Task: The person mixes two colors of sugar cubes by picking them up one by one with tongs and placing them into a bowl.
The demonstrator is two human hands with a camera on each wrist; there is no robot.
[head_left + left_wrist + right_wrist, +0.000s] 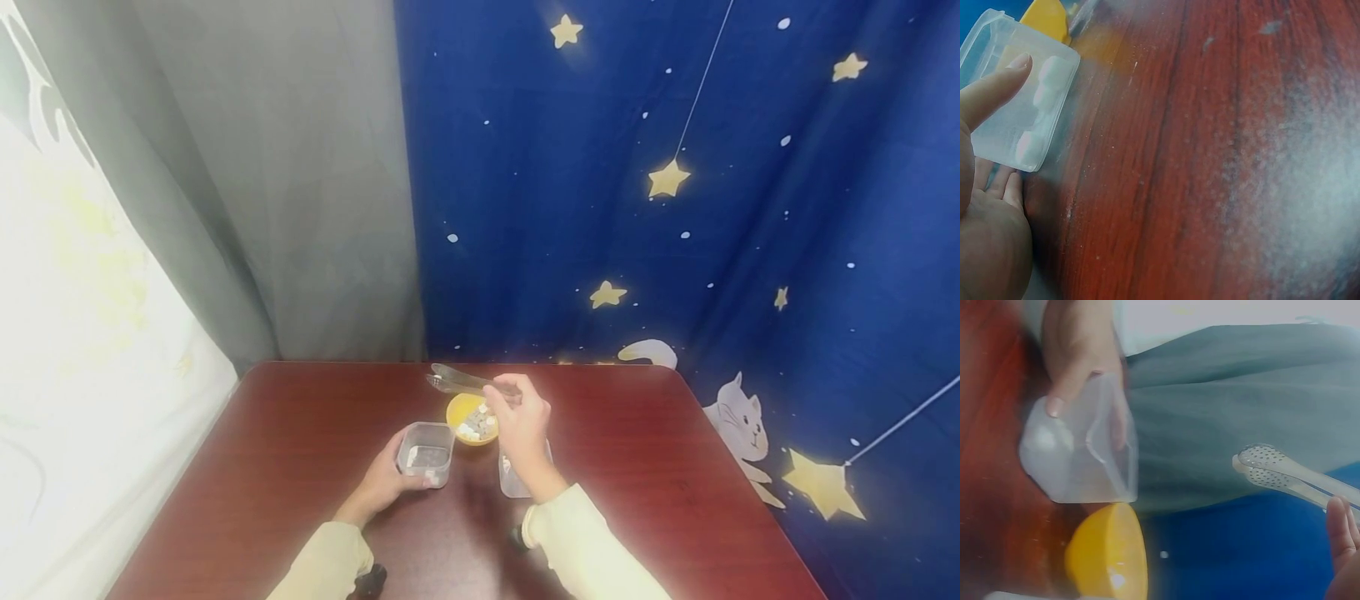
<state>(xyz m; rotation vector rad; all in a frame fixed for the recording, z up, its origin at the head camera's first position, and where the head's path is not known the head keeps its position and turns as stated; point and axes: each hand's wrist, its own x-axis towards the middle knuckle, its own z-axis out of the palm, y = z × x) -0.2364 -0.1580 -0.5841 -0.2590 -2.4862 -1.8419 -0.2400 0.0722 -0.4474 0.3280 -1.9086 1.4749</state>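
My left hand (381, 482) grips a clear plastic container (426, 435), thumb on its near side. White lumps (1054, 74) lie inside it, showing through the wall in the left wrist view. In my right hand (523, 423) are metal tongs (461, 382), pointing left above a yellow bowl (457, 407). Their perforated tips (1266, 465) are close together in the right wrist view, with a small pale piece (1239, 464) at the end. More white pieces (471, 432) sit in the bowl, which stands just right of the container.
A second clear container (516, 485) lies partly hidden under my right forearm, something white in it. The reddish-brown table (315, 417) ends at a grey curtain (330, 208) and a blue star-patterned curtain (540, 208).
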